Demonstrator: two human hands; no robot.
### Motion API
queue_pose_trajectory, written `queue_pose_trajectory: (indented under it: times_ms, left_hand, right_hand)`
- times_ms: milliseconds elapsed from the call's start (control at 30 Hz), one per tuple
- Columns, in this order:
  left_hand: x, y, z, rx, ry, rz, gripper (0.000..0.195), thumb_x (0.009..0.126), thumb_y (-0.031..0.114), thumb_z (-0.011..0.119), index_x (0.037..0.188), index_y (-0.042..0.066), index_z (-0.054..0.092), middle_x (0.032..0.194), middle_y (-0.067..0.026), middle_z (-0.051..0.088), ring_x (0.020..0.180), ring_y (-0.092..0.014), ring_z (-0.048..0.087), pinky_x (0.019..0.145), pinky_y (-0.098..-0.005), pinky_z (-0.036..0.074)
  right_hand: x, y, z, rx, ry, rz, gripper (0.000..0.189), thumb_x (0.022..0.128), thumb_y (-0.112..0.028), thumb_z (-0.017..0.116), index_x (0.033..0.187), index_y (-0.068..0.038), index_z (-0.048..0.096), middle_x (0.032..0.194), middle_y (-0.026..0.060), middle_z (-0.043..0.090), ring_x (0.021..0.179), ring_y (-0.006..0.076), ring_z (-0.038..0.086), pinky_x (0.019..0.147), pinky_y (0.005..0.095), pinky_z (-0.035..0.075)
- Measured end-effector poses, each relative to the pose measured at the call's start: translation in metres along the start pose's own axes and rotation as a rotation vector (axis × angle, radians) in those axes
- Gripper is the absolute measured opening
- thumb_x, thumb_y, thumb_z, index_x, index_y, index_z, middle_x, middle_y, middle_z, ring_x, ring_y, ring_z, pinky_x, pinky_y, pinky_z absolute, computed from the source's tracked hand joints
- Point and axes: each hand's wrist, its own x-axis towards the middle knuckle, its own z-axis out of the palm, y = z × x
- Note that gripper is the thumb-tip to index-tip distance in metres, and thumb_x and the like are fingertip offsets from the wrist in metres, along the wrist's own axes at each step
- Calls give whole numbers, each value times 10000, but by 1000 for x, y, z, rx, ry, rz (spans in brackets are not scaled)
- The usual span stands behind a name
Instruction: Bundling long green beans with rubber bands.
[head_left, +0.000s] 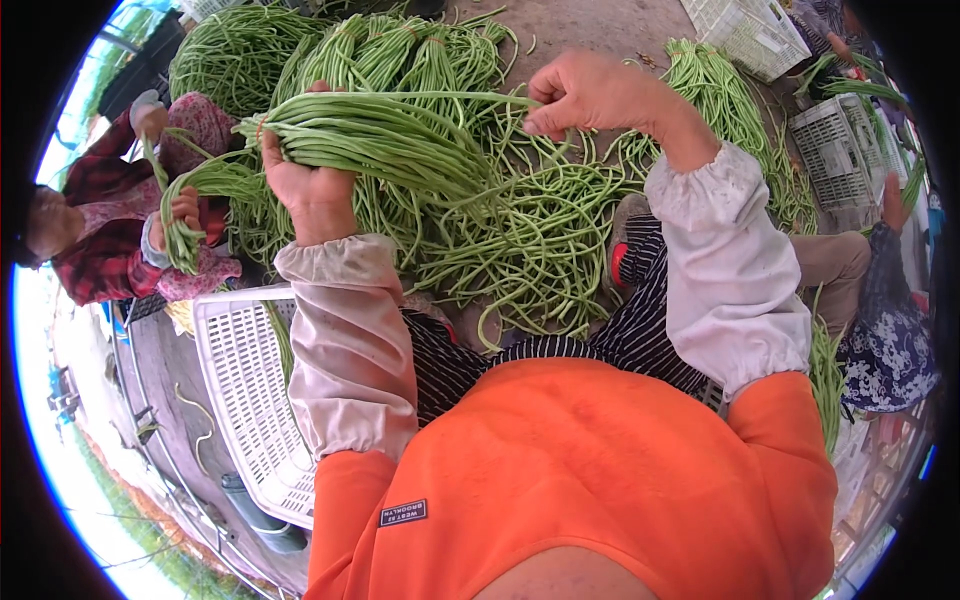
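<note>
My left hand grips a bundle of green yardlong beans near its left end, where a red band goes round it. The bundle lies nearly level, its loose ends fanning out to the right. With fingers curled, my right hand pinches the end of one long bean that stretches along the bundle's far side. Below both hands, loose yardlong beans are strewn over the ground between my feet.
Banded bean bundles are piled beyond my left hand, and another bean pile lies at the right. A white plastic crate stands by my left arm. One co-worker holds beans at the left; another person sits at the right.
</note>
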Motion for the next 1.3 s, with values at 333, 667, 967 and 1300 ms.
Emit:
queue_pose_trajectory:
  times_ms: [333, 667, 967, 1300]
  left_hand:
    - [-5, 40, 4, 13, -136, 14, 617, 898, 373, 356, 1296, -77, 498, 1269, -245, 560, 1216, -418, 475, 1089, -569, 325]
    - [-4, 33, 22, 56, 39, 137, 510, 853, 346, 436, 1143, -60, 544, 1121, -205, 595, 1078, -360, 541, 1057, -522, 362]
    - [-13, 19, 34, -7, -125, -9, 432, 827, 328, 496, 1074, -22, 554, 1048, -165, 587, 1050, -318, 518, 994, -480, 392]
    - [-14, -6, 32, -48, -145, -37, 438, 822, 284, 579, 1149, -2, 526, 1099, -172, 573, 1064, -319, 496, 1014, -489, 365]
  right_hand:
    - [7, 20, 4, -231, -51, -23, 280, 837, -260, 711, 850, 12, 645, 720, 64, 657, 638, 151, 592, 603, 330, 454]
    - [8, 17, 18, -479, 58, 53, 272, 844, -260, 679, 1015, -49, 695, 980, 115, 707, 901, 270, 676, 791, 385, 524]
    - [32, 24, 60, -380, 322, -185, 282, 886, -266, 623, 1022, -29, 693, 898, 115, 703, 820, 260, 669, 753, 366, 525]
    - [39, 0, 98, 31, 401, -347, 209, 789, -211, 708, 908, -39, 709, 848, 109, 711, 794, 262, 681, 734, 360, 525]
